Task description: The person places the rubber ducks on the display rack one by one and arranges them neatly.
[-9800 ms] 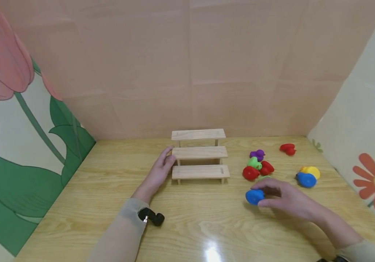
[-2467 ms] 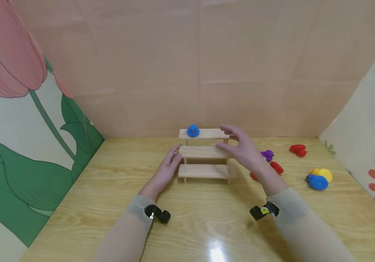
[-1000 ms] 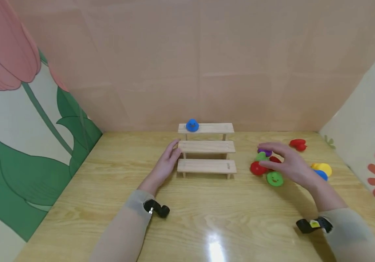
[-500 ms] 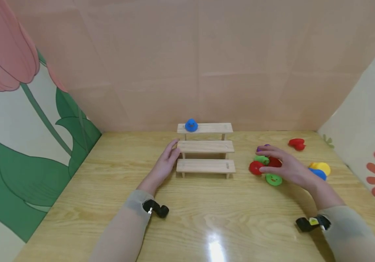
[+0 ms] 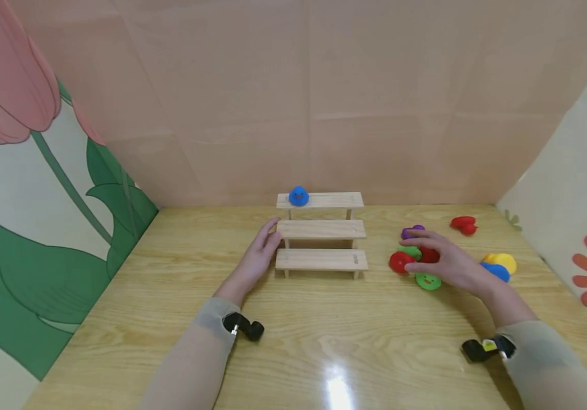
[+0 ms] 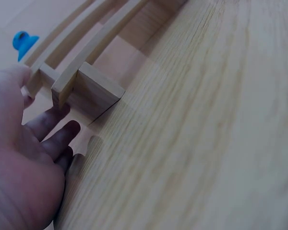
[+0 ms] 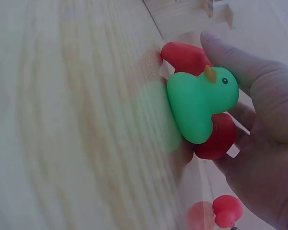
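Observation:
My left hand rests against the left end of a three-tier wooden stand, thumb and fingers at its board ends. A blue rubber duck sits upright on the left part of the top tier. Over a cluster of rubber ducks, my right hand holds its fingers spread and bent, with a gap between thumb and fingers. Around it lie a red duck, a purple duck, a green duck and a dark red one. An upright green duck stands in front of the palm.
To the right, a yellow duck and a blue duck lie together, partly behind the right wrist. Another red duck lies farther back. The wooden table meets a brown back wall.
Earlier the right hand held the blue duck; that duck came to stand on the top tier. The right hand then moved to the duck cluster and lowered slightly. The left hand stayed at the stand.

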The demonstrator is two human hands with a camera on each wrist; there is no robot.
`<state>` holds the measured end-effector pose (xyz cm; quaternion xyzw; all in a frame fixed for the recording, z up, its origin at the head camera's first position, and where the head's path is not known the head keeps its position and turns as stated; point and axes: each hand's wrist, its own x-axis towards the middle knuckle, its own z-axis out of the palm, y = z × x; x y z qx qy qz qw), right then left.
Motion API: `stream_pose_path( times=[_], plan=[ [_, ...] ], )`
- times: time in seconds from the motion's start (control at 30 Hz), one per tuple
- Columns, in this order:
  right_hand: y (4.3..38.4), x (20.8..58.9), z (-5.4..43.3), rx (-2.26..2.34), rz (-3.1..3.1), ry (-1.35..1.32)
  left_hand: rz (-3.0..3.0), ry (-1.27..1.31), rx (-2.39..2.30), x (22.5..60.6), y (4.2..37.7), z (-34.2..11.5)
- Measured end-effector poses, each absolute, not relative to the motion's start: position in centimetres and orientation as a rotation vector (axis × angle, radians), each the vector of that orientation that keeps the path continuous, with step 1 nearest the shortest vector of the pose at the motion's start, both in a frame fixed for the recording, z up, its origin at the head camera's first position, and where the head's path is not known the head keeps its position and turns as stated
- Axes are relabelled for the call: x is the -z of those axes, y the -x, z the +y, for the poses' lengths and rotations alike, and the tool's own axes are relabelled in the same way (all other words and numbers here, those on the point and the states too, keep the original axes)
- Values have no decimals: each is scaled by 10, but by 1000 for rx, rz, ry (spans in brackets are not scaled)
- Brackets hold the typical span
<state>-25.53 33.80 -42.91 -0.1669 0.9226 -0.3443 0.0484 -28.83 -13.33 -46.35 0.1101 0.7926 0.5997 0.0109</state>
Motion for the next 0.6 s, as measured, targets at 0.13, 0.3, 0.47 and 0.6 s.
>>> stream_pose_path(
  times=[0.13, 0.3, 0.47, 0.6],
  plan=[
    [255, 430, 337, 1039, 2799, 506, 2480, -344, -1859, 463, 288, -133],
    [256, 431, 337, 1039, 2778, 508, 2474, -348, -1849, 463, 289, -134],
    [256, 431, 338, 1026, 2781, 509, 2487, -331, -1829, 462, 289, -134],
    [255, 431, 337, 1013, 2786, 506, 2490, -340, -1828, 462, 289, -133]
  ],
)
